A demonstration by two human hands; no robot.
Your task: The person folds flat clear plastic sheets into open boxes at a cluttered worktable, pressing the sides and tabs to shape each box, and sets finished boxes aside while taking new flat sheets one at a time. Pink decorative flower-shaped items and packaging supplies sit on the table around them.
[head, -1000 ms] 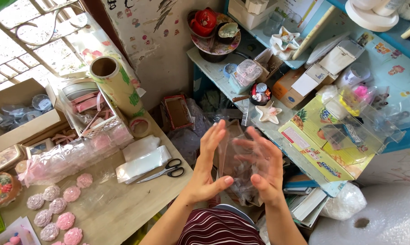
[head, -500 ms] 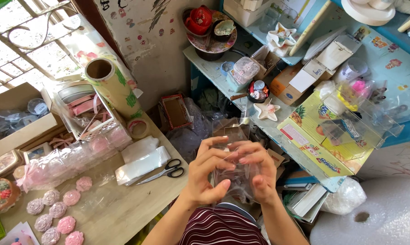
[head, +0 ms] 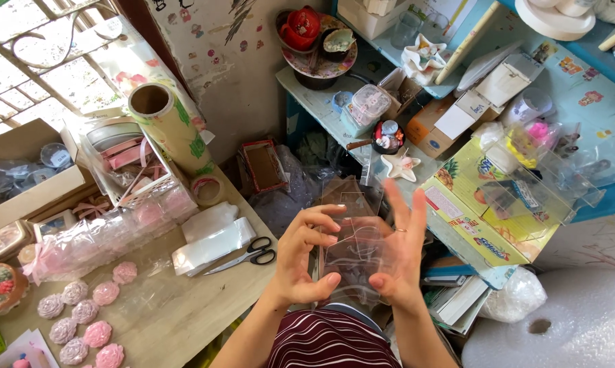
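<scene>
Clear plastic box [head: 352, 242], thin transparent sheet with fold creases, sits between both hands above the lap, in front of the striped shirt [head: 331, 344]. Left hand [head: 302, 262] curls round its left side, thumb under the lower edge and fingertips pinching the upper left corner. Right hand [head: 401, 255] presses its palm against the right panel, fingers spread and pointing up, slightly motion-blurred, ring on 1 finger. Judged very light, springy, semi-stiff; glossy so probably slippery, and it would likely dent or crease white if squeezed mid-panel. Best taken at folded edges and corners, where the sheet is doubled, not on flat faces. Wooden worktable [head: 185, 320] to the left carries black-handled scissors [head: 246, 255], a stack of flat clear wrappers [head: 212, 245], and small pink and mauve flower-shaped pieces [head: 83, 320], matte and moulded-looking, maybe soap, cannot tell. Roll of film on a cardboard tube [head: 168, 123] stands upright by a white wire basket [head: 137, 180]. Star-shaped white dish [head: 401, 165] lies on the shelf beyond; bubble wrap [head: 566, 320] at lower right, soft and dimpled.
</scene>
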